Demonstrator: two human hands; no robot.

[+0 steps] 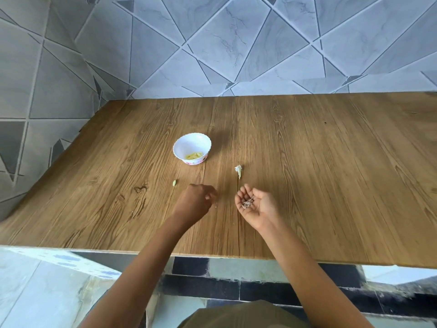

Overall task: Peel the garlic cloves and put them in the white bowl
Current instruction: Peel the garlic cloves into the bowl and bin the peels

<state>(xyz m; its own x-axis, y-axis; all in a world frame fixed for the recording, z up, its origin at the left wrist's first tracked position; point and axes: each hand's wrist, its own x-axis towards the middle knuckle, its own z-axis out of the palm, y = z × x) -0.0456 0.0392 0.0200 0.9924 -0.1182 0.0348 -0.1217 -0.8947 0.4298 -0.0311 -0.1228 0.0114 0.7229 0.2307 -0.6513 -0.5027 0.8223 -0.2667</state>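
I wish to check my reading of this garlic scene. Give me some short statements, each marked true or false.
1. The white bowl holds peeled garlic cloves. True.
2. The right hand lies palm down. False: it is palm up, with garlic skins in it.
3. A small garlic clove lies on the wooden table, left of the left hand. True.
4. The left hand is inside the bowl. False: it is nearer than the bowl, over the table.
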